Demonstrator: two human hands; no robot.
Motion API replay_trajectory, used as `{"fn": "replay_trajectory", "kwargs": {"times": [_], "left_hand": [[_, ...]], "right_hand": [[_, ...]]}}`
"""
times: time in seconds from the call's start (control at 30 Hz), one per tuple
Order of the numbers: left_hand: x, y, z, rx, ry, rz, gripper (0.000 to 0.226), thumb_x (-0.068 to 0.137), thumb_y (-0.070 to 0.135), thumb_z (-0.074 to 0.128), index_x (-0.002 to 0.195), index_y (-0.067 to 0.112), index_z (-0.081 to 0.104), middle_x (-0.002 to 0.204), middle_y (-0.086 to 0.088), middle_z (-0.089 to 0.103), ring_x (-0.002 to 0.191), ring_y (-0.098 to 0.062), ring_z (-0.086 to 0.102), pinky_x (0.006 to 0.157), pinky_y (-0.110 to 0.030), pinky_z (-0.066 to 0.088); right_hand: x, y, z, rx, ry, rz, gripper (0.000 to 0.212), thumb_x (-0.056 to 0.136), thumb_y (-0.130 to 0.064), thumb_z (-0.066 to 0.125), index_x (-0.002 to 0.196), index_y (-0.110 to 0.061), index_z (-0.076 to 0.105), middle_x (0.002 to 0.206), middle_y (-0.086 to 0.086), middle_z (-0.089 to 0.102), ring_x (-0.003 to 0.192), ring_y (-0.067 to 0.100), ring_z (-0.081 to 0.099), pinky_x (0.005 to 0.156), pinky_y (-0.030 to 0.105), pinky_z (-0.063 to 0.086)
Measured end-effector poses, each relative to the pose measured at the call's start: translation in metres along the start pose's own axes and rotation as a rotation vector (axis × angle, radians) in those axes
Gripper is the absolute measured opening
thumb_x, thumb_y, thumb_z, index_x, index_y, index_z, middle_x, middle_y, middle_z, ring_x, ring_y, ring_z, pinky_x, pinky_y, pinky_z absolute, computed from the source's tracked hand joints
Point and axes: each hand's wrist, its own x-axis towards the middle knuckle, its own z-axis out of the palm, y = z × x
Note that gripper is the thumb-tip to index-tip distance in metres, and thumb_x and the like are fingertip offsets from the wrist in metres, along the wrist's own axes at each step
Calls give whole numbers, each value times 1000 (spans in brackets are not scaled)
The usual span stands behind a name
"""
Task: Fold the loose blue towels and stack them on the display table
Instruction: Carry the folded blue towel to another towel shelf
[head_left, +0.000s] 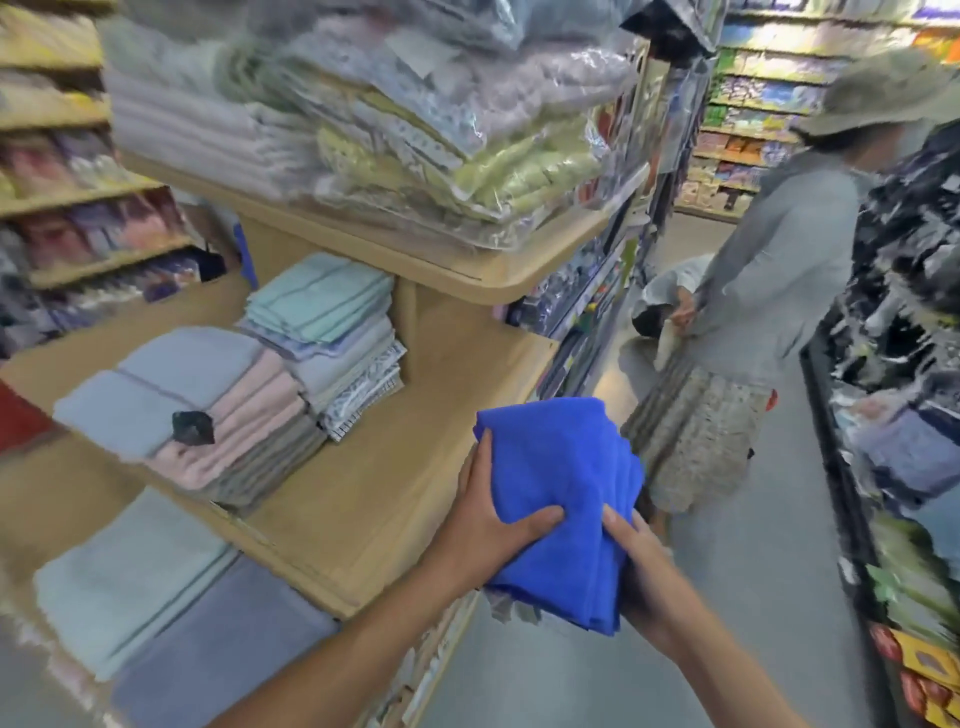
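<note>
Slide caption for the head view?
Left hand and right hand grip a folded blue towel by the display table, near pastel towel stacks.

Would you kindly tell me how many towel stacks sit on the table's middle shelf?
2: a pink-and-grey stack at the left and a mint-topped stack right of it by the post. Others may lie out of view.

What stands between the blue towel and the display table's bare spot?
Nothing visible. The left hand and right hand grip the blue towel beside the display table, bare there; the pink towel stack sits farther left.
</note>
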Motion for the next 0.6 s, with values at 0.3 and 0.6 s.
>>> {"fn": "replay_trajectory", "kwargs": {"times": [0.3,0.6], "left_hand": [[64,8,-63,38,469,-54,114,57,75,73,148,57,7,151,32,23,135,22,26,111,-11,28],[88,5,-75,114,994,-265,136,48,98,63,158,47,2,162,27,11,146,3,24,118,-30,30]], "right_hand": [[162,-58,63,-120,-415,112,91,67,-53,92,143,-21,54,140,7,64,127,28,64,91,39,59],[266,-87,135,-145,-836,443,75,57,-43,98,122,-12,75,128,12,71,113,25,71,79,35,62]]}}
